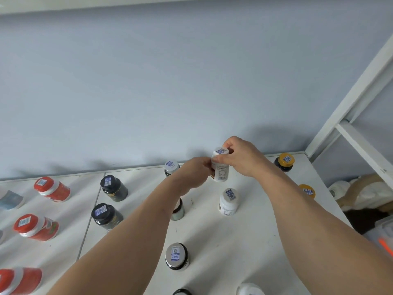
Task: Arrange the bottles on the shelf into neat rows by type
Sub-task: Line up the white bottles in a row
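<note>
I'm seeing both hands gripping a small white plastic bottle [220, 167] with blue-stickered cap, barcode label facing me: right hand [240, 157] pinching the cap, left hand [196, 173] wrapping its body, near the white shelf [244, 241] back edge.

A pale blue-grey wall [170, 81] fills the upper part of the view, behind the white surface. At the right, a white metal frame [361, 99] rises at a slant, with a crossbar branching off it toward the lower right. Beyond the frame, lower down, lies a heap of white and tan soft stuff [365, 192], too blurred to tell apart. Under it is a dark patch. At the far right edge sits a clear plastic box [385, 231] with an orange strip [386, 245] on it.
</note>
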Motion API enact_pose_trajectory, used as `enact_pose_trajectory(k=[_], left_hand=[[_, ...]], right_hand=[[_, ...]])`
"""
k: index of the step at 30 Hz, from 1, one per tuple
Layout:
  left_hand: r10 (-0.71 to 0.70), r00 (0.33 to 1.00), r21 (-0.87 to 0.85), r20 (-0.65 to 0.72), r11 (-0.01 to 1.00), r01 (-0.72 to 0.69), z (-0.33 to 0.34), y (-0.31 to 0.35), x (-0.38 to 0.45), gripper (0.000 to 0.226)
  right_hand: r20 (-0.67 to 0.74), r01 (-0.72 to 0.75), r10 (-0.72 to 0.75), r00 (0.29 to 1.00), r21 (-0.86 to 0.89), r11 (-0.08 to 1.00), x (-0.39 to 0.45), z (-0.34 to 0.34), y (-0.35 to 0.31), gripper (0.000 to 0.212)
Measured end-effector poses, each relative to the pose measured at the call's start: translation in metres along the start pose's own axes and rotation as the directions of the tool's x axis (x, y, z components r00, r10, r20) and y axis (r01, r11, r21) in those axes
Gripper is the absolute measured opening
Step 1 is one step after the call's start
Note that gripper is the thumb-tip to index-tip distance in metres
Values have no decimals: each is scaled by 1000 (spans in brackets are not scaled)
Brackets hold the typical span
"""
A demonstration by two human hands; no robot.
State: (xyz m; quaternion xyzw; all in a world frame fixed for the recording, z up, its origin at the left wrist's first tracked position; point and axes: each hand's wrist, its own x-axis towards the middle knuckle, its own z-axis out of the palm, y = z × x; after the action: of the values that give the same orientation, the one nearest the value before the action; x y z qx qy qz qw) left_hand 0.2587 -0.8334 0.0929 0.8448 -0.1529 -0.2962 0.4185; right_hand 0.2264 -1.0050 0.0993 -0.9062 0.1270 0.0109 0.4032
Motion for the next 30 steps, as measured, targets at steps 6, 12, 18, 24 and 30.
enact_pose_trajectory(k=[6, 12, 18, 24, 30], left_hand=[[10, 999, -9, 47, 1000, -9, -4, 2, 8, 39], [-9, 997, -1, 73, 1000, 9, -8, -2, 18, 36], [-25, 996, -9, 91, 1000, 26, -8, -9, 29, 34], [-36, 996, 6, 79, 999, 36, -9, -16, 38, 32], [-39, 998, 17, 57, 999, 38, -8, -21, 43, 31]], right_hand=[[-2, -18, 18, 1000, -17, 1000, 6, -1, -3, 45], [14, -21, 21, 1000, -7, 1000, 16, 3, 0, 47], [35, -37, 37, 999, 25, 999, 23, 11, 9, 47], [31, -59, 58, 998, 39, 997, 31, 20, 17, 43], [19, -65, 64, 998, 38, 997, 32, 29, 24, 47]])
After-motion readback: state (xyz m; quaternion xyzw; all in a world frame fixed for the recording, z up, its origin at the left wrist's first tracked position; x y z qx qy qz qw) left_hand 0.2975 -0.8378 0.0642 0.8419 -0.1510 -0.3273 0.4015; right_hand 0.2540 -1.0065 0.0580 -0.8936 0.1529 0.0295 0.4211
